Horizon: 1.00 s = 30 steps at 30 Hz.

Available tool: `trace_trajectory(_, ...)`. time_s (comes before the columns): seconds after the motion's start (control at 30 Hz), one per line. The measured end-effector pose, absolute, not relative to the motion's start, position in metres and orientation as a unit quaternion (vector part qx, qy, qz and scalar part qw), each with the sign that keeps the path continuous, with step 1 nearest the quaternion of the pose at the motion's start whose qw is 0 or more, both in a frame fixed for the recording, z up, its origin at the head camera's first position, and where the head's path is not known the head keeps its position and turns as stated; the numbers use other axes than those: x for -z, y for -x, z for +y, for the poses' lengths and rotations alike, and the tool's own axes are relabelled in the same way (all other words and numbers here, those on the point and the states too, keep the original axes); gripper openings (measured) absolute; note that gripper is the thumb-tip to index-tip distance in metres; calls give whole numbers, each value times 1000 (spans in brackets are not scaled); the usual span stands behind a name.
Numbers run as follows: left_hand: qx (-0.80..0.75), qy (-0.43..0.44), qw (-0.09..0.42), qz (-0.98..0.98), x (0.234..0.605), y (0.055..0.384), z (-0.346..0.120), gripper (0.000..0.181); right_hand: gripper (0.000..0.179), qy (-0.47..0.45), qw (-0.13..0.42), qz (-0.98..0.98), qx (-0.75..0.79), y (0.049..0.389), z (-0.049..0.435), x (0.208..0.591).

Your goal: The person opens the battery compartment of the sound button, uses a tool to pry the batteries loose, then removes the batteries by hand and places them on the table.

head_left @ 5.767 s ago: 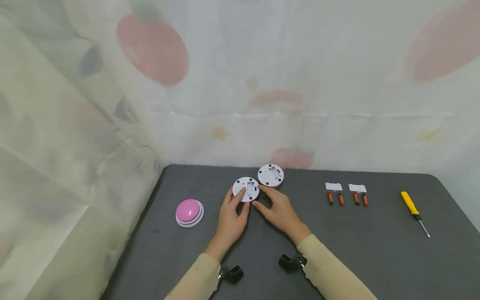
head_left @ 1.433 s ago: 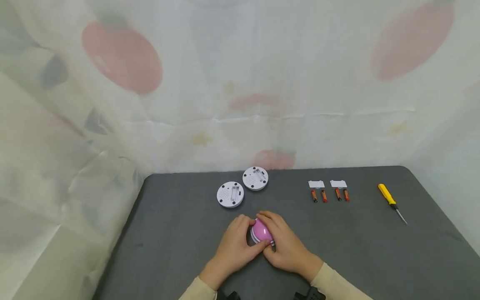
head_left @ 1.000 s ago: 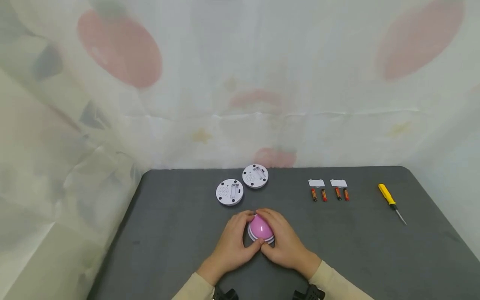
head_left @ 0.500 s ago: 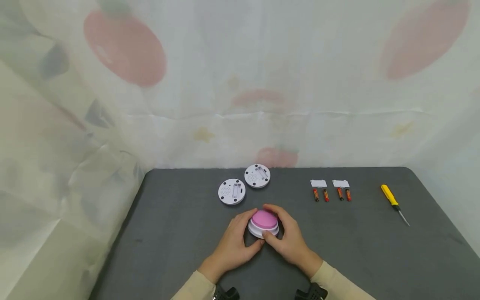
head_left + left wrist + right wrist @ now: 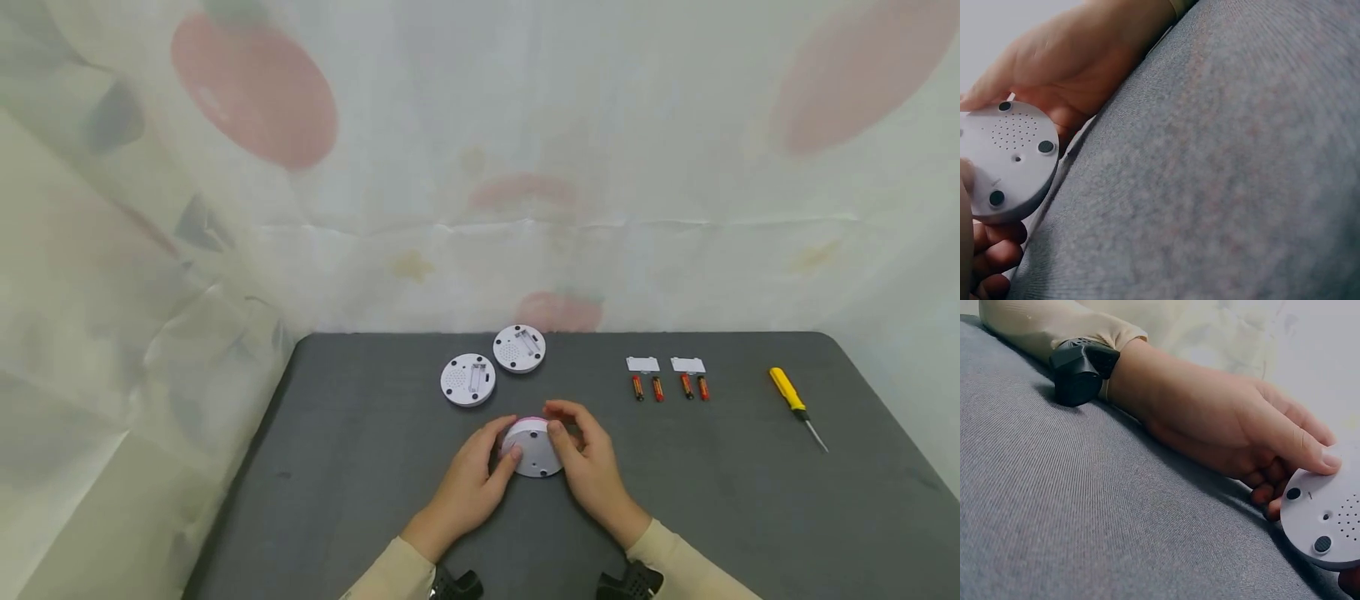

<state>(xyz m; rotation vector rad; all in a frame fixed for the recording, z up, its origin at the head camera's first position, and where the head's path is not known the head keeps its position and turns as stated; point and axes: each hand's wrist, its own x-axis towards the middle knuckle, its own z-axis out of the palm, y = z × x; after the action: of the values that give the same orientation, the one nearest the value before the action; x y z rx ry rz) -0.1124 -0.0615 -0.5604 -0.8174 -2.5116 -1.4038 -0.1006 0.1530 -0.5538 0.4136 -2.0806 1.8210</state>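
Observation:
Both hands hold a round push button (image 5: 536,454), its white underside tipped toward me and only a sliver of its pink top showing. My left hand (image 5: 463,487) grips the left side, thumb on the underside and fingers behind the rim. On the right, my right hand (image 5: 596,475) pinches the edge with its thumb in front. In the left wrist view, the button's base (image 5: 1016,165) shows speaker holes, dark round feet and a screw hole. Two more push buttons lie upside down beyond the hands, a nearer one (image 5: 467,380) and a farther one (image 5: 519,348), their battery bays uncovered.
Two white battery covers, the left one (image 5: 642,364) and the right one (image 5: 687,365), lie at the back right. Several small batteries (image 5: 657,389) sit just in front of them. A yellow-handled screwdriver (image 5: 797,407) lies farther right on the dark table (image 5: 360,500).
Earlier the hands set down the nearer upside-down button, and the pink-topped one came from the left to the middle. Over the last half second it has turned from pink top up to underside facing me.

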Motion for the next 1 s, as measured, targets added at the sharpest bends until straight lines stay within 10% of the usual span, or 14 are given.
trace_trajectory(0.73,459,246,110,-847,559,114,-59,42,16,-109,213,-770,-591,100,152,551)
trace_trajectory(1.0,427,224,141,-865,555,112,-60,11,26,-190,271,-833,-444,101,152,554)
